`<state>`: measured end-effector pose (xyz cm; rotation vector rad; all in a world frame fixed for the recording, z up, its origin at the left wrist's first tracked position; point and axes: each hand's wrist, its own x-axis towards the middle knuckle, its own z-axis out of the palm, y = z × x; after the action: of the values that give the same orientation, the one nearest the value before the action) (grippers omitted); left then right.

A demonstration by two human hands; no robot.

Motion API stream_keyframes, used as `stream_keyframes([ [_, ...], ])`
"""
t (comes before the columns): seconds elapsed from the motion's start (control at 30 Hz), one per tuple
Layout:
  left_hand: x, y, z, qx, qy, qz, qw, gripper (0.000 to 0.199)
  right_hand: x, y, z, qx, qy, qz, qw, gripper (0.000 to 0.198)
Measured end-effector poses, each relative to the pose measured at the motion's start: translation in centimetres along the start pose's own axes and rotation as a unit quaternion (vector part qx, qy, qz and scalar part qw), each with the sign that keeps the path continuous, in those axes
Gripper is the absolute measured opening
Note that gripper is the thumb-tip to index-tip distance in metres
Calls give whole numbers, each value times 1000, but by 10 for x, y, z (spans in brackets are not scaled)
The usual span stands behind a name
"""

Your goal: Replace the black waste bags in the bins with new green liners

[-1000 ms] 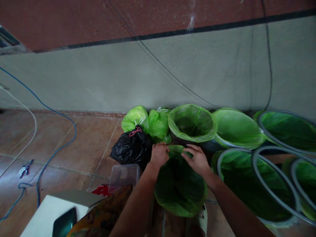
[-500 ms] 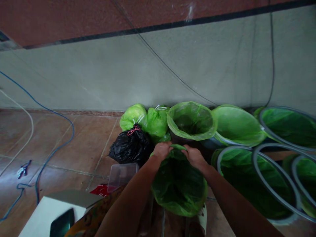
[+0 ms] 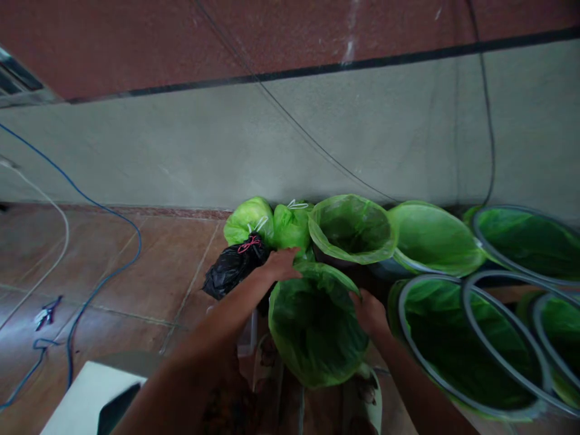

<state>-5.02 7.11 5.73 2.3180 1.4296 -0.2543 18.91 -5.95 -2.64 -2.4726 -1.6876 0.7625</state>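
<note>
Green bag (image 3: 317, 370) gapes at the near middle of the scene, between the two hands, its mouth turned upward above the tiled floor (image 3: 163, 254); the left hand (image 3: 281, 264) reaches over its far left edge, fingers stretched out and close together, thumb held apart from them; whether they touch the plastic I cannot tell; the right hand (image 3: 370, 313) pinches the right side of the rim between thumb and fingers, the fingertips partly hidden.

Black bag (image 3: 231, 272) with a pink tie sits left of the green one, partly covered by the left forearm; two tied green bags (image 3: 248, 222) rest just beyond it, near the wall (image 3: 181, 145); to their right stand two bins with pale green liners (image 3: 437, 235), and farther right come more green-lined containers with grey rims (image 3: 402, 314); at the far left a blue cable (image 3: 103, 279) snakes over the tiles, keys (image 3: 48, 314) lying beside it; a white box (image 3: 84, 402) bearing a dark object stands at the near left.
</note>
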Motion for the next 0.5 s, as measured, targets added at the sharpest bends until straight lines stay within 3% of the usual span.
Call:
stream_keyframes([
  [0.13,-6,-20,-13,-32,-9,5,999,74,-38,-6,17,38,20,101,994,43],
  [0.27,-7,-20,-7,-63,-4,4,998,64,-63,-13,26,108,39,120,986,54],
  [0.37,0,-13,1,-116,23,14,993,51,-55,-14,16,160,124,88,975,70],
  [0.43,8,-9,7,-146,48,-9,988,46,-35,-16,1,169,172,31,970,66],
  [0.5,18,-5,14,-176,65,-60,980,50,-9,-23,-12,158,172,-41,971,59],
])
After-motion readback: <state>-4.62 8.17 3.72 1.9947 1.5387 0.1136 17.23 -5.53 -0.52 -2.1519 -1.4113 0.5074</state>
